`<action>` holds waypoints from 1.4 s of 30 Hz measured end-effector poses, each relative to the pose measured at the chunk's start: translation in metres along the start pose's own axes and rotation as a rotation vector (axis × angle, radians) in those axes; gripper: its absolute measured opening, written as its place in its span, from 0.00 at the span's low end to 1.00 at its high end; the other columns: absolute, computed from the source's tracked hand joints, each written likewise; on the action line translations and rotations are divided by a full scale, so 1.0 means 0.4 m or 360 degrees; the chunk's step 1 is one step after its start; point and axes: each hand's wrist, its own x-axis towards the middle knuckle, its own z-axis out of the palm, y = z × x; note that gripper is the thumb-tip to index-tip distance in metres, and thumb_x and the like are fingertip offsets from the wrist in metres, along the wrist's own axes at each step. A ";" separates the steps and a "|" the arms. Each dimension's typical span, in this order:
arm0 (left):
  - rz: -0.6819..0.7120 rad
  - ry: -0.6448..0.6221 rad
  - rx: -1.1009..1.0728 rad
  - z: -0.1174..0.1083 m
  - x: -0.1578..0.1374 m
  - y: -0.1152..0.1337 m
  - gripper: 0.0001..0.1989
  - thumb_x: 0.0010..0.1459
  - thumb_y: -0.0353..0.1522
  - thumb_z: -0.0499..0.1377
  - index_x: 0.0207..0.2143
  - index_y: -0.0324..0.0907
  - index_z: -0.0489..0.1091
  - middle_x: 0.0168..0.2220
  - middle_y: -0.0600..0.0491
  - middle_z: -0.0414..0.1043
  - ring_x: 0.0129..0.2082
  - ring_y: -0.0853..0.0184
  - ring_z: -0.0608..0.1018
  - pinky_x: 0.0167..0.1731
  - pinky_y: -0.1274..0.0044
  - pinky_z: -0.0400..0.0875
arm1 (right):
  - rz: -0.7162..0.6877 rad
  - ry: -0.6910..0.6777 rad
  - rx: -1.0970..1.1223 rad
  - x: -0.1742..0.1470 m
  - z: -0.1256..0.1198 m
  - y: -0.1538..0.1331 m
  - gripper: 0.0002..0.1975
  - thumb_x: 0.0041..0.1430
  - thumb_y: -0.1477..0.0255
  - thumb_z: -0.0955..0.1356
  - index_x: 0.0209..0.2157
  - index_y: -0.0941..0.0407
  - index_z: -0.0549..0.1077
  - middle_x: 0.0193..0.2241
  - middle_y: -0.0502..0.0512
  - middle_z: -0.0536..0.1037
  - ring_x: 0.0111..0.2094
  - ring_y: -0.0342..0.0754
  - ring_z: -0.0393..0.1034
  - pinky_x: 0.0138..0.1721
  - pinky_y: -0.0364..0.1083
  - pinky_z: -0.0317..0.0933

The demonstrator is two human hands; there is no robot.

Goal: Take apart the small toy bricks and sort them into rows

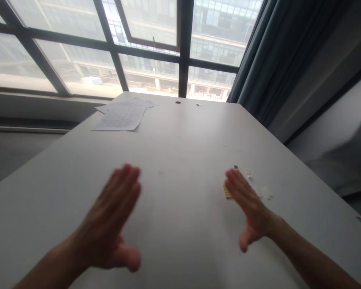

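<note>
My left hand (111,224) hovers above the white table at the left, fingers stretched out and thumb held apart, with nothing in it. On the right, my right hand (251,206) is held likewise, palm facing inward, fingers straight and thumb spread. Partly hidden behind the right hand lies a small yellowish studded piece (226,192). Several small white pieces (266,193) are scattered just beyond that hand, and a small dark piece (236,167) sits near its fingertips. Their exact kind is too small and blurred to tell.
The white table (180,140) reaches to a large window (156,72). Printed paper sheets (123,114) lie at its far left. Two small dark-marked spots (178,102) show near the far edge. A dark curtain (267,60) hangs at the right.
</note>
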 end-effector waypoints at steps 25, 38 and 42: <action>0.0451 -0.0691 -0.0094 0.168 -0.014 0.030 0.35 0.61 0.46 0.51 0.66 0.47 0.44 0.66 0.48 0.48 0.65 0.55 0.55 0.63 0.59 0.51 | 0.0001 0.0056 -0.0257 -0.039 0.146 0.006 0.34 0.55 0.48 0.64 0.56 0.55 0.67 0.58 0.61 0.67 0.64 0.60 0.49 0.64 0.63 0.36; 0.0352 -0.0410 -0.0009 0.195 -0.022 -0.002 0.32 0.61 0.43 0.54 0.65 0.48 0.49 0.64 0.50 0.56 0.62 0.56 0.61 0.59 0.63 0.60 | 0.0598 -0.0407 -0.0334 -0.122 0.113 0.344 0.48 0.51 0.39 0.58 0.66 0.52 0.47 0.66 0.64 0.47 0.66 0.65 0.39 0.61 0.66 0.40; 0.0288 -0.0398 -0.0019 0.198 -0.020 -0.007 0.34 0.61 0.44 0.54 0.65 0.46 0.48 0.63 0.49 0.56 0.63 0.56 0.60 0.60 0.65 0.59 | 0.0319 -0.0465 -0.0084 0.050 0.139 0.287 0.43 0.55 0.41 0.58 0.65 0.51 0.50 0.66 0.59 0.50 0.66 0.59 0.41 0.63 0.63 0.36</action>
